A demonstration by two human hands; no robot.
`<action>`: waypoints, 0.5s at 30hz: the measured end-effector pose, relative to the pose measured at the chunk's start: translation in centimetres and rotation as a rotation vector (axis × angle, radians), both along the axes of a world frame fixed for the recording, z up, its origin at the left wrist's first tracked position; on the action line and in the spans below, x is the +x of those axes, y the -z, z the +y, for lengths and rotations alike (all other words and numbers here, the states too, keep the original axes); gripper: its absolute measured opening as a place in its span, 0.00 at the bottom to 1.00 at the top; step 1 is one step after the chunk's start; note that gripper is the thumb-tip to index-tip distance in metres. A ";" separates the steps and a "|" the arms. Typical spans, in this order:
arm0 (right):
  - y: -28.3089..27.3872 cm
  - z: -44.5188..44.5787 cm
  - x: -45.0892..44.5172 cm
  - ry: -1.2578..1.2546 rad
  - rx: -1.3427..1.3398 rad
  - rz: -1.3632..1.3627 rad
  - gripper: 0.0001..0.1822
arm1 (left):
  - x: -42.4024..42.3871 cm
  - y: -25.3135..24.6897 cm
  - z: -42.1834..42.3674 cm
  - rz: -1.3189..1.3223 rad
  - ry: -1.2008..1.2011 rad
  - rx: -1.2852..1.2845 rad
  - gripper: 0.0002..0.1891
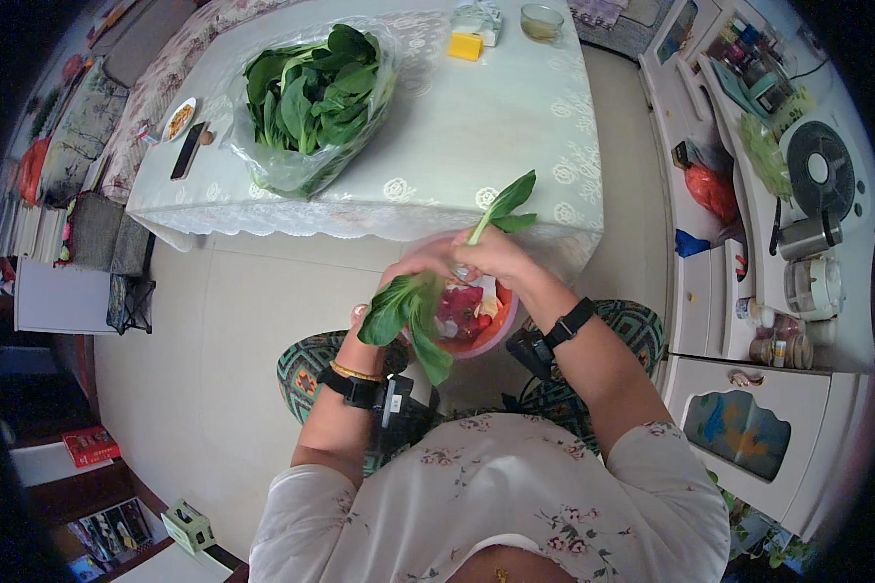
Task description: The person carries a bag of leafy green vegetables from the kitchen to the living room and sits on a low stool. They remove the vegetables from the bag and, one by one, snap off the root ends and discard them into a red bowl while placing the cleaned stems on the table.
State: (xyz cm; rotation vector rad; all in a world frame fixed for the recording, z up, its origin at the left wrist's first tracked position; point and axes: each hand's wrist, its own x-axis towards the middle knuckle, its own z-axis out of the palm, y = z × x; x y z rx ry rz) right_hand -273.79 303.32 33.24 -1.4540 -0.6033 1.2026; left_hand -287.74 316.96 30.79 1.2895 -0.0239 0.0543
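Note:
Over a pink plastic bin [509, 326] between my knees, both hands are close together. Leafy greens [408, 313] hang from my left hand [419, 264], their leaves drooping toward my lap. My right hand [497, 255] grips a smaller leafy stalk [509, 204] whose leaves point up toward the table. The inner fingertips of both hands nearly meet, and what lies between them is hard to make out. Inside the bin are red and white scraps [463, 310]. A large clear plastic bag [306, 171] on the table holds many green leafy vegetables [313, 95].
The table has a pale floral cloth [481, 138]. On it are a phone [187, 151], a small dish of food [179, 120], a yellow block [465, 47] and a glass bowl [541, 23]. A white cabinet [758, 430] stands at right, a green stool [188, 526] at lower left.

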 end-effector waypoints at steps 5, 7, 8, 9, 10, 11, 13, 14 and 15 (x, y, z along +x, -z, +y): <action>-1.6 -0.8 0.0 0.076 0.029 0.196 0.11 | 0.2 -2.9 -0.6 -0.082 0.061 -0.072 0.09; -1.2 -1.0 0.1 0.079 0.043 0.278 0.11 | -0.1 -2.3 -0.3 -0.082 0.066 -0.233 0.10; -0.1 -0.9 0.4 0.079 0.052 0.300 0.11 | -0.3 0.0 0.4 -0.059 0.067 -0.297 0.11; 0.7 -1.1 0.7 0.090 0.057 0.326 0.11 | -0.1 -0.9 -0.4 -0.092 0.014 -0.356 0.12; 0.7 -1.1 0.6 0.103 0.049 0.346 0.10 | -0.2 -1.9 -1.1 -0.127 -0.047 -0.409 0.13; 0.5 -1.1 0.5 0.117 0.040 0.366 0.10 | -0.2 -2.3 -1.3 -0.108 -0.056 -0.439 0.14; 0.0 -1.0 0.2 0.117 0.032 0.367 0.09 | -0.3 -2.5 -1.5 -0.071 -0.074 -0.499 0.14; -0.2 -1.0 0.0 0.104 0.033 0.348 0.09 | -0.2 -2.1 -1.6 -0.043 -0.109 -0.519 0.14; -0.4 -0.9 -0.2 0.090 0.035 0.328 0.08 | -0.3 -1.9 -1.5 -0.031 -0.121 -0.560 0.13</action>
